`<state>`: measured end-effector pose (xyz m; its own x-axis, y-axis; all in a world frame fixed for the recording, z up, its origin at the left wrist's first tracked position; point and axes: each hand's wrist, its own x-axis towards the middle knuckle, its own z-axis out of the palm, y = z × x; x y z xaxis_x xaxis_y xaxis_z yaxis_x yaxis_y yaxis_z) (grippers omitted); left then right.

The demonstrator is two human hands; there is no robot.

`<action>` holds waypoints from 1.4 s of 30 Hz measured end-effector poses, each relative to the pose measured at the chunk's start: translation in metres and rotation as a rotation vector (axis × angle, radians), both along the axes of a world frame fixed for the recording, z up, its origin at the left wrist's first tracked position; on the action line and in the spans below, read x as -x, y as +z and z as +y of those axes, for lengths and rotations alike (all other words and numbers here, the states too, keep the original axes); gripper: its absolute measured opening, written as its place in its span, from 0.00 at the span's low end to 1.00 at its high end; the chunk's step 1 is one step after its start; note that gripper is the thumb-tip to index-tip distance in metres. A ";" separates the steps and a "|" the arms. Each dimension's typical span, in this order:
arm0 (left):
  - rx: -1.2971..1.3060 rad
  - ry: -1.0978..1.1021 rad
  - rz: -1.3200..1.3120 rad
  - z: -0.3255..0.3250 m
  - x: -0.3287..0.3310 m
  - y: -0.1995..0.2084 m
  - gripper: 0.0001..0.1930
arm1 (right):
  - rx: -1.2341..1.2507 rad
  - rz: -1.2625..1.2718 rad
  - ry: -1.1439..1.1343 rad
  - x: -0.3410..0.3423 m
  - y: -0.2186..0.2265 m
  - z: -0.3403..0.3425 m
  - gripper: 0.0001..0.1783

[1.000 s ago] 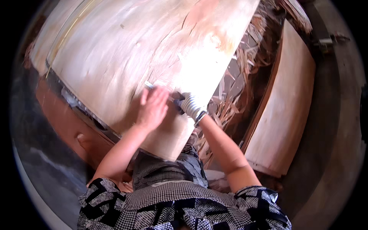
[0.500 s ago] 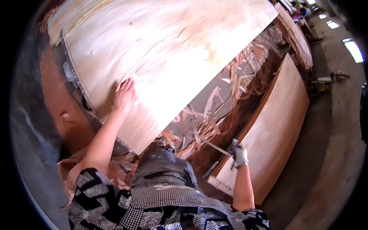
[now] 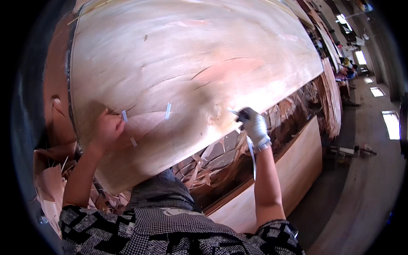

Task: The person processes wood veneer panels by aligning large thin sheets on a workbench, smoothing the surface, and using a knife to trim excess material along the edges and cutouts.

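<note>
A large pale wood veneer sheet lies before me. Toward its near left, three short white tape pieces stick around a pinkish patch. My bare left hand is over the sheet beside this patch; its fingers look bent but are smeared by motion. My right hand, in a pale glove with dark fingertips, is closed at the sheet's right edge. White tape trails down from it along my wrist, and a short pale end shows at the fingertips.
A stack of veneer stands low on the right. Torn veneer scraps lie between it and the large sheet. More scraps are at the lower left. People are visible far off at the upper right.
My right hand has moved up and left from the low stack to the large sheet's edge, with the tape. My left hand has come off its flat rest and shifted left and nearer.
</note>
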<state>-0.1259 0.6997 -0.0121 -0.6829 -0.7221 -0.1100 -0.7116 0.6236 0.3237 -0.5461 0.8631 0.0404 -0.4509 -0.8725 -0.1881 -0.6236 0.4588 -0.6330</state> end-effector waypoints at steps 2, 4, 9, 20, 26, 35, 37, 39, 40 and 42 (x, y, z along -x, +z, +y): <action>0.057 0.112 0.245 -0.010 0.030 0.007 0.12 | -0.103 -0.324 -0.008 0.009 -0.036 -0.058 0.04; 0.192 0.126 0.392 -0.019 0.072 -0.004 0.14 | -0.143 -0.409 0.019 -0.004 -0.050 -0.112 0.05; 0.260 0.019 0.412 -0.037 0.228 -0.026 0.23 | -0.319 -0.215 0.045 -0.006 -0.070 -0.196 0.19; 0.085 -0.156 0.298 -0.004 0.281 -0.055 0.22 | -0.210 0.053 0.248 0.026 -0.101 -0.148 0.16; 0.097 -0.119 0.073 0.002 0.284 -0.037 0.20 | 0.029 0.037 0.437 0.077 -0.115 -0.119 0.08; 0.224 -0.047 0.300 -0.070 0.440 -0.049 0.23 | 0.028 -0.170 0.076 0.177 -0.111 -0.205 0.15; 0.223 -0.113 0.250 -0.076 0.444 -0.068 0.24 | 0.120 -0.158 0.161 0.178 -0.118 -0.194 0.13; 0.260 -0.113 0.154 -0.074 0.434 -0.075 0.23 | -0.029 0.101 0.316 0.202 -0.107 -0.184 0.09; 0.107 -0.067 0.067 -0.077 0.447 -0.061 0.24 | -0.122 -0.052 0.178 0.236 -0.108 -0.177 0.09; -0.177 0.014 -0.105 -0.090 0.485 -0.020 0.24 | -0.131 -0.370 -0.119 0.299 -0.104 -0.175 0.09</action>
